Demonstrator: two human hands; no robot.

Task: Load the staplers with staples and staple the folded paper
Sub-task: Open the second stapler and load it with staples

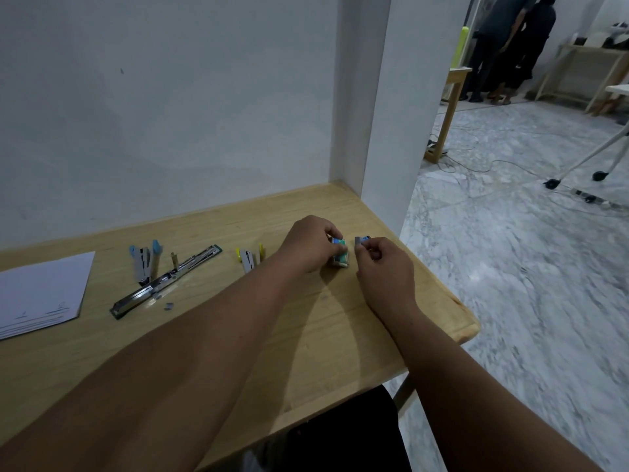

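We see a light wooden table (306, 335) set against a white wall (170, 97), with grey marbled floor (527, 267) to its right. At the table's left edge lies a stack of white folded paper (41, 291). Right of the paper, a long silver stapler with a dark green base (166, 277) lies diagonally, opened out flat. Just behind it lies a small blue-and-grey stapler (145, 260), open, and further right a small yellow-and-grey stapler (249, 257), also open, just beside our left wrist. A tiny grey piece, perhaps a strip of staples (168, 305), rests near the long stapler.

Our left hand (306, 243) has its fingers curled around a small blue-green staple box (340, 255) resting on the table. Our right hand (381, 267) pinches a small blue-and-grey item (361, 240) between thumb and fingertips, just beside the box; we cannot tell what it is.
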